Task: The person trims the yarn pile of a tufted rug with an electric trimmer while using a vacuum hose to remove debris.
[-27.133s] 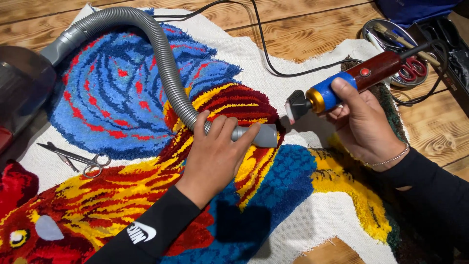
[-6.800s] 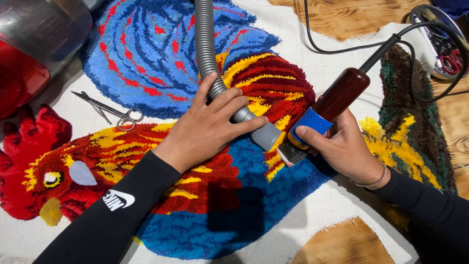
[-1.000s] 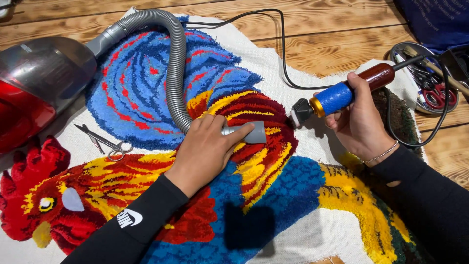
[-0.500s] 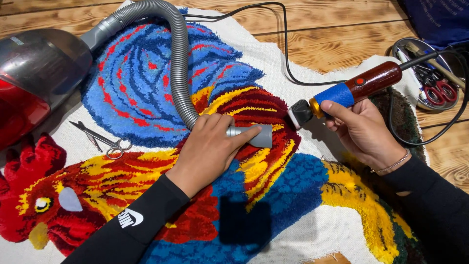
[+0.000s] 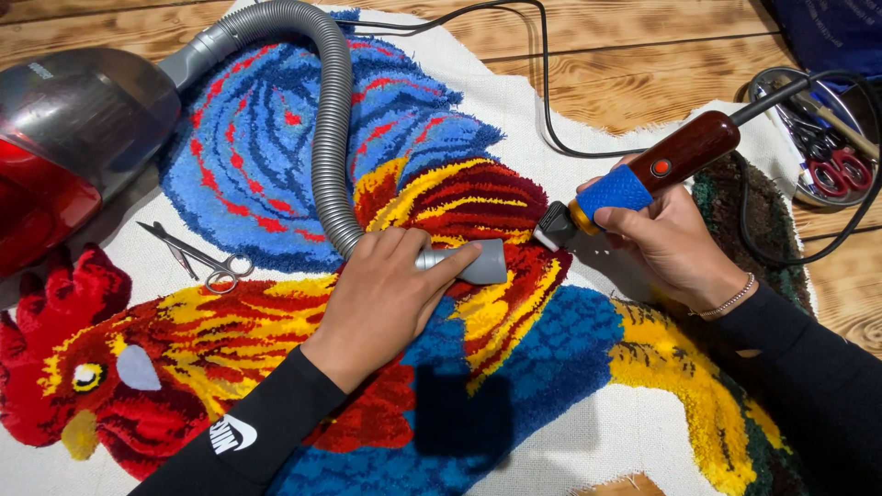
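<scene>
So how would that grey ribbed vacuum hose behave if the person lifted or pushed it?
The grey ribbed hose already bends in a tight arc across the rug, so it would probably flex and sag rather than stay straight. The left hand pins its nozzle flat; let go, it might spring sideways. It looks light.

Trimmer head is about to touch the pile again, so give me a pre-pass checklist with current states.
1. Right hand has a firm grip on the carving trimmer: ok.
2. Left hand holds the vacuum nozzle beside the trimmer head: ok.
3. Vacuum hose unkinked: ok.
4. Power cord off the cutting path: ok.
5. Small scissors lie away from both hands: ok.
6. Vacuum running: cannot tell.
</scene>
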